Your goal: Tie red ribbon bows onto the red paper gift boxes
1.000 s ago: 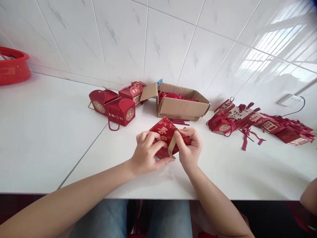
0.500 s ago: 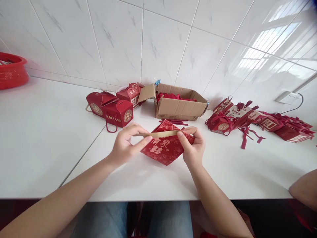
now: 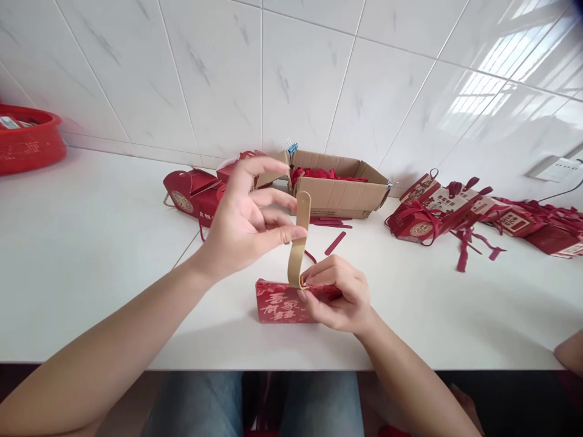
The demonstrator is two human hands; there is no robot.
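The left hand (image 3: 252, 221) splayed its fingers by a gold strap (image 3: 295, 261); the right hand (image 3: 339, 294) pinched the strap's near end at a red box (image 3: 277, 305).

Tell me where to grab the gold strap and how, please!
Probably pinch the gold strap near its rounded upper end, thumb on one flat face and finger on the other, coming from the left. That end sticks up above the red printed piece, while the right hand crowds the curved lower end.
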